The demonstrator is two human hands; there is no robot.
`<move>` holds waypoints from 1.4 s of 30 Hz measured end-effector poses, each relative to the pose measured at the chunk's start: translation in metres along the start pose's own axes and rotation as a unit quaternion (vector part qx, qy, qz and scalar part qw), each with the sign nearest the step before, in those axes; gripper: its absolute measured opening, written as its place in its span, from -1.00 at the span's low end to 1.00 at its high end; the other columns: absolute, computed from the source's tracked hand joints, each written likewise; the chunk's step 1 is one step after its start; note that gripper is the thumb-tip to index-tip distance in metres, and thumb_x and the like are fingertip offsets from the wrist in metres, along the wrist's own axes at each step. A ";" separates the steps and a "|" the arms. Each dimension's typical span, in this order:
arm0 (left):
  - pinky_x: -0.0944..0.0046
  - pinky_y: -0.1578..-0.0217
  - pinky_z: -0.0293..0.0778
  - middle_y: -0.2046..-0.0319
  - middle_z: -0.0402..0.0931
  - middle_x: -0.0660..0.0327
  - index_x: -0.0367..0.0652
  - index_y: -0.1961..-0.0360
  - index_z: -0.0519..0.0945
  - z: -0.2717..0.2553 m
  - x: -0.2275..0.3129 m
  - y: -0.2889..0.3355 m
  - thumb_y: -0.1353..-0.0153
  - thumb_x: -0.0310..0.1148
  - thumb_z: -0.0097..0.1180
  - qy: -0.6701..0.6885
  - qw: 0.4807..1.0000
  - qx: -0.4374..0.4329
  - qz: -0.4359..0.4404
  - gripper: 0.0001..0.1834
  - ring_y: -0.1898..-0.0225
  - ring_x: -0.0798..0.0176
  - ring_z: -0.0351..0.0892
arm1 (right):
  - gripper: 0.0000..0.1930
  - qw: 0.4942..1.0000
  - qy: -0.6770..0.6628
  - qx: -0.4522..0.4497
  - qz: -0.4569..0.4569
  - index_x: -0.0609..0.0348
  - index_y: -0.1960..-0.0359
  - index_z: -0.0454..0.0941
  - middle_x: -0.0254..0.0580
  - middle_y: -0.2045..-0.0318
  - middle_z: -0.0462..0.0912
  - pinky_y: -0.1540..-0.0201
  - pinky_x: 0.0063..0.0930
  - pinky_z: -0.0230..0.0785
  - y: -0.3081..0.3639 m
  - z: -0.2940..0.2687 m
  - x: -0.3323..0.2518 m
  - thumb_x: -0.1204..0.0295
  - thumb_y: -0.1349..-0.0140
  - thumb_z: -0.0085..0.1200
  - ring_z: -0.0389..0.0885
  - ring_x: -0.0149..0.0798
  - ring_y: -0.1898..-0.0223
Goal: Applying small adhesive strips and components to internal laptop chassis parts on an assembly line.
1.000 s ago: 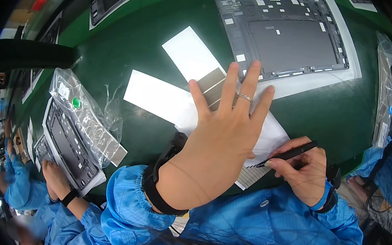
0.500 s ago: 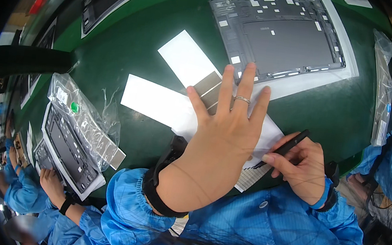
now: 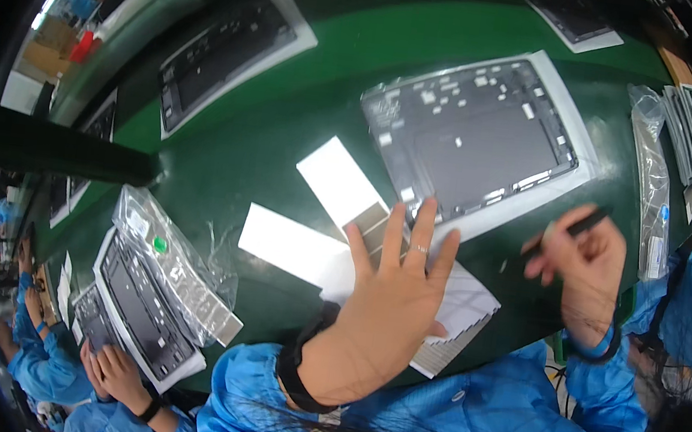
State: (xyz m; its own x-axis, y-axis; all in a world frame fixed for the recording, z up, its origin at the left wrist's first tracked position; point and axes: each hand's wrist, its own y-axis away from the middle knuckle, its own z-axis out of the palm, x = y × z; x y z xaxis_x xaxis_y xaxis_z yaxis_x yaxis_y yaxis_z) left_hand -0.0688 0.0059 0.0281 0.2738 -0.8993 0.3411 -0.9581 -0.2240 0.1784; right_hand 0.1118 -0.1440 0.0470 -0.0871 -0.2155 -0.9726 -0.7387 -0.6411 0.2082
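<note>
My left hand [image 3: 392, 295] lies flat with its fingers spread over white paper sheets, pressing on them. One sheet [image 3: 468, 307] shows at its right with a dark jagged line along its edge. Two white strips, an upper one [image 3: 340, 176] and a lower one [image 3: 286, 243], stick out to the left of my fingers. A grey-brown strip [image 3: 373, 219] crosses beneath my fingertips. Raised to the right, my right hand [image 3: 588, 272] is closed around a black pen [image 3: 583, 223], slightly blurred. Beyond my fingertips rests a dark tablet housing [image 3: 484, 147] with small white patches.
Clear plastic packaging [image 3: 173, 255] lies at the left, beside another housing [image 3: 141, 303] at a co-worker's hands [image 3: 115, 373]. A plastic-wrapped strip [image 3: 650, 184] and stacked panels [image 3: 690, 142] stand at the right. More housings lie across the green table [image 3: 330, 67].
My right hand has lifted the pen from the paper and moved right. My left hand stays spread on the sheets. The whole view has shifted, showing more of the far table.
</note>
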 end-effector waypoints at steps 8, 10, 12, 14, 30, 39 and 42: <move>-0.44 -0.37 0.14 -0.37 0.33 -0.04 -0.21 -0.47 0.37 -0.023 0.011 -0.019 -0.19 0.17 0.34 -0.017 1.000 0.025 0.005 -0.04 -0.34 -0.14 0.35 | -0.72 0.989 -0.020 0.022 -0.145 0.35 0.19 0.66 -0.11 0.38 0.78 0.36 -0.58 0.57 -0.143 0.047 -0.012 0.33 -0.33 0.40 0.78 -0.37 0.38; -0.34 -0.36 0.20 -0.34 0.36 -0.01 -0.24 -0.45 0.38 -0.024 0.004 -0.037 -0.20 0.14 0.35 -0.016 0.998 0.062 -0.010 -0.06 -0.30 -0.10 0.38 | -0.71 0.991 -0.018 0.002 -0.135 0.37 0.20 0.67 -0.12 0.39 0.77 0.35 -0.58 0.59 -0.161 0.063 0.004 0.33 -0.32 0.41 0.78 -0.37 0.38; -0.09 -0.30 0.39 -0.32 0.38 -0.25 -0.47 -0.38 0.38 -0.025 -0.008 -0.061 -0.24 0.00 0.38 -0.014 0.988 0.156 0.003 -0.11 -0.23 -0.22 0.48 | -0.70 0.993 -0.015 0.020 -0.115 0.37 0.21 0.67 -0.13 0.42 0.77 0.37 -0.57 0.60 -0.171 0.070 0.015 0.33 -0.31 0.42 0.77 -0.38 0.40; -0.10 -0.31 0.38 -0.33 0.36 -0.26 -0.50 -0.37 0.39 -0.014 -0.021 -0.079 -0.24 -0.02 0.39 -0.028 0.982 0.188 -0.020 -0.12 -0.24 -0.22 0.47 | -0.70 0.993 -0.017 0.022 -0.112 0.38 0.22 0.67 -0.13 0.43 0.77 0.38 -0.57 0.60 -0.173 0.081 0.013 0.33 -0.30 0.43 0.77 -0.39 0.41; -0.04 -0.30 0.39 -0.33 0.36 -0.28 -0.57 -0.28 0.46 -0.010 -0.025 -0.100 -0.16 -0.12 0.46 -0.029 0.976 0.206 -0.067 -0.16 -0.23 -0.21 0.46 | -0.75 0.989 -0.023 0.041 -0.142 0.39 0.29 0.66 -0.17 0.47 0.74 0.38 -0.60 0.54 -0.174 0.092 0.018 0.40 -0.29 0.42 0.72 -0.44 0.46; -0.08 -0.33 0.35 -0.33 0.36 -0.27 -0.50 -0.30 0.44 -0.010 -0.020 -0.103 -0.18 -0.13 0.46 -0.021 0.973 0.209 -0.095 -0.17 -0.29 -0.23 0.40 | -0.72 0.987 -0.013 0.052 -0.149 0.40 0.33 0.68 -0.14 0.50 0.76 0.38 -0.55 0.55 -0.173 0.094 0.019 0.37 -0.29 0.42 0.74 -0.41 0.46; -0.12 -0.35 0.31 -0.34 0.32 -0.27 -0.49 -0.33 0.40 -0.002 -0.022 -0.112 -0.19 -0.15 0.46 -0.006 0.974 0.207 -0.092 -0.16 -0.31 -0.28 0.36 | -0.73 0.988 0.005 0.055 -0.141 0.41 0.31 0.68 -0.14 0.50 0.76 0.39 -0.55 0.55 -0.179 0.088 0.025 0.38 -0.29 0.42 0.75 -0.40 0.46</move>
State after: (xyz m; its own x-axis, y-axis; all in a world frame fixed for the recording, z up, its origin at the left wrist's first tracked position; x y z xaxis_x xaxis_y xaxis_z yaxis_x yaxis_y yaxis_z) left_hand 0.0328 0.0520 0.0027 0.4449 -0.8333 0.3281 -0.8453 -0.5118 -0.1537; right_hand 0.1826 0.0302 -0.0237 0.1391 -0.0478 -0.9891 -0.8012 -0.5924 -0.0841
